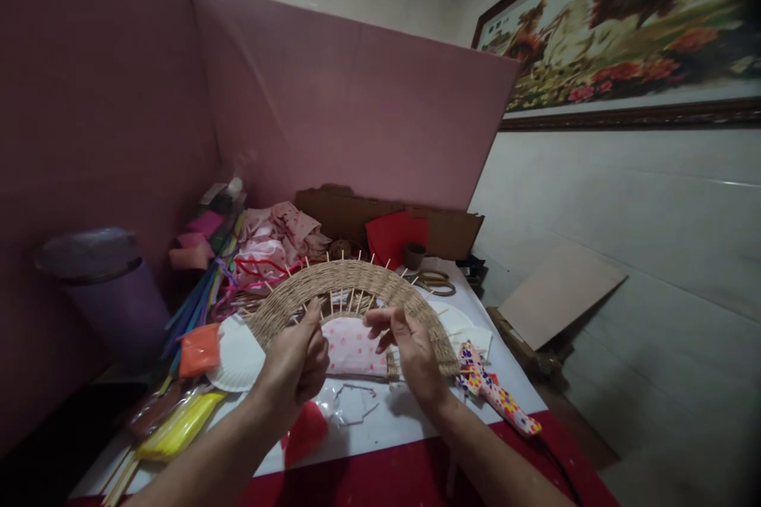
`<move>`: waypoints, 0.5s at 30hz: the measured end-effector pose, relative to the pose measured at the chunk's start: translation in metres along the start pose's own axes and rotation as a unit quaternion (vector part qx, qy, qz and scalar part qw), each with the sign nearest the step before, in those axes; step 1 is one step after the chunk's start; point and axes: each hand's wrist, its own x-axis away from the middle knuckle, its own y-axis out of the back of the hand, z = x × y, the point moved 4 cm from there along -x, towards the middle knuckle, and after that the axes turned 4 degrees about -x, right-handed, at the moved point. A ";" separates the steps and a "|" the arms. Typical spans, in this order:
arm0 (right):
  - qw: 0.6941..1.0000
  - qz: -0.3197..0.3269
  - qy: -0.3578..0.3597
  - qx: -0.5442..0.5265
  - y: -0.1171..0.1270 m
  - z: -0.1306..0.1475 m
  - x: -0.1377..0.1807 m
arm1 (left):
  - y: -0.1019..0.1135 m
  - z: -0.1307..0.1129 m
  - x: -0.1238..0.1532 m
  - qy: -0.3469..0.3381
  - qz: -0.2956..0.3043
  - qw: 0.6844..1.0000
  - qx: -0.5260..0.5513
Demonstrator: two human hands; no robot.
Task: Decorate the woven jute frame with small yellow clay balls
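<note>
A woven fan-shaped piece of tan twine (350, 276) arches across the table, with thin wooden sticks poking out along its outer and inner edges. Within its curve lies a pink dotted fabric panel (357, 344). My left hand (300, 352) is closed in front of the arch's left part, thumb pressed on the fingers; whatever it pinches is too small to make out. Over the right part hovers my right hand (410, 341), its fingers loosely bent and apart, with nothing visible in them. Whether either hand touches the weave is unclear.
A flower-patterned glue gun (496, 390) lies at right with its cord. Scissors (437, 280) rest behind the weave. At left are a white paper plate (238, 355), an orange packet (200, 350), a yellow packet (181, 424) and pink cloth (279, 226). A purple bin (116, 301) stands beyond.
</note>
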 end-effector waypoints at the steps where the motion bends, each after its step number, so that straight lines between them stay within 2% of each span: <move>1: 1.000 -0.005 0.004 0.004 0.001 0.004 -0.004 | -0.004 -0.007 -0.001 -0.020 0.008 1.000 0.001; 4: 0.995 0.000 0.038 0.088 -0.001 0.015 -0.013 | -0.016 -0.023 -0.015 -0.100 0.046 0.994 0.004; 6: 0.983 0.004 0.081 0.166 -0.003 0.020 -0.017 | -0.017 -0.023 -0.029 -0.142 0.038 0.989 -0.025; 11: 0.923 0.007 0.189 0.335 -0.008 0.008 -0.012 | -0.008 0.003 -0.054 -0.217 0.002 0.973 -0.079; 15: 0.893 0.003 0.239 0.382 -0.007 -0.013 0.001 | -0.001 0.024 -0.049 -0.241 -0.015 0.962 -0.124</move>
